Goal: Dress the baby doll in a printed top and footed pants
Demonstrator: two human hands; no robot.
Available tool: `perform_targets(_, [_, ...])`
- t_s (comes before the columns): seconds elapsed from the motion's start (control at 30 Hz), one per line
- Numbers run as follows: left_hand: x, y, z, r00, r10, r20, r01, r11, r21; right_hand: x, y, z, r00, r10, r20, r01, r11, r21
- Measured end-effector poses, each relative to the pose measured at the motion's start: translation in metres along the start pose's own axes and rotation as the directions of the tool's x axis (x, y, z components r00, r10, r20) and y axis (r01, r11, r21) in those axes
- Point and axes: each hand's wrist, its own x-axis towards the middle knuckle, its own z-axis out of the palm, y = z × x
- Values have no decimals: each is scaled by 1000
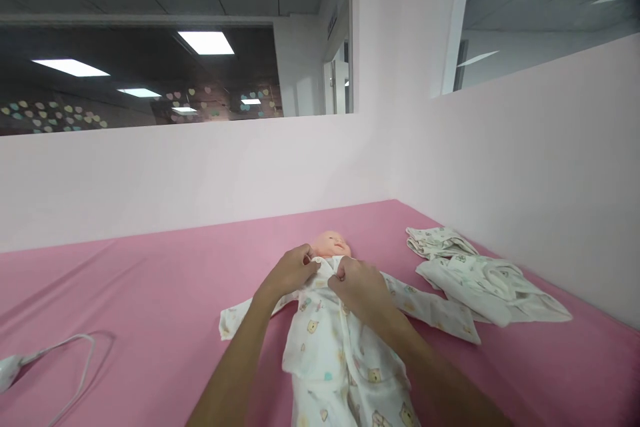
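Note:
A baby doll lies on its back on the pink sheet, dressed in a white romper with bear prints. Both my hands are at the romper's collar just below the doll's chin. My left hand pinches the left edge of the collar with curled fingers. On the other side, my right hand grips the right edge, fingers closed on the fabric. The doll's sleeves spread out to each side.
Two folded white printed garments lie on the sheet to the right, near the pale pink wall. A white cable with a plug lies at the left edge. Pale partition walls enclose the back and right.

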Motion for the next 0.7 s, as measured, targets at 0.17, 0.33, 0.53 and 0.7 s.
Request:
perform_targets(0.17, [-1, -6, -5, 1000, -7, -4, 8, 996, 91, 1, 12, 0, 1000, 4, -8, -4, 1000, 13])
perform_targets(0.33, [-9, 2, -11, 999, -27, 17, 23, 979, 202, 2, 25, 1, 999, -43, 14, 43, 999, 23])
perform_targets(0.53, [-25, 36, -10, 985, 51, 167, -81, 980, 181, -3, 36, 7, 994, -47, -97, 65, 981, 183])
perform_targets(0.7, [-26, 49, 0, 970, 143, 196, -173, 973, 149, -9, 40, 8, 996, -80, -37, 86, 800, 594])
